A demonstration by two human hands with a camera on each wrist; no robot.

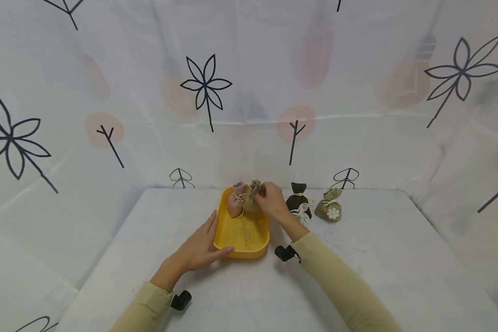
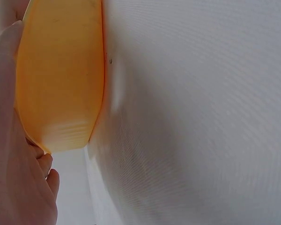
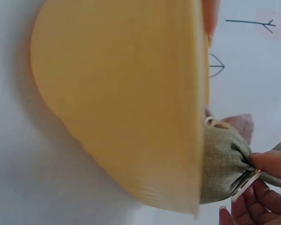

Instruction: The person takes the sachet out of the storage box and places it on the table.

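Note:
My right hand (image 1: 272,201) pinches the gathered neck of a green cloth drawstring pouch (image 3: 225,164). In the head view this pouch stands in the far right part of a yellow tray (image 1: 236,236), next to a pink pouch (image 1: 234,205) with a cream cord. Along the tray's left side and near corner lies my left hand (image 1: 199,246), fingers stretched out, thumb on the near rim. The left wrist view shows the hand against the orange-looking tray wall (image 2: 61,75). Part of the green pouch is hidden by my right hand and the tray wall.
Right of the tray stand a dark brown pouch (image 1: 299,189), a white pouch (image 1: 302,213) partly behind my right wrist, and a tan pouch (image 1: 324,212) with a daisy. A patterned white curtain (image 1: 249,92) hangs behind the white table (image 1: 377,258).

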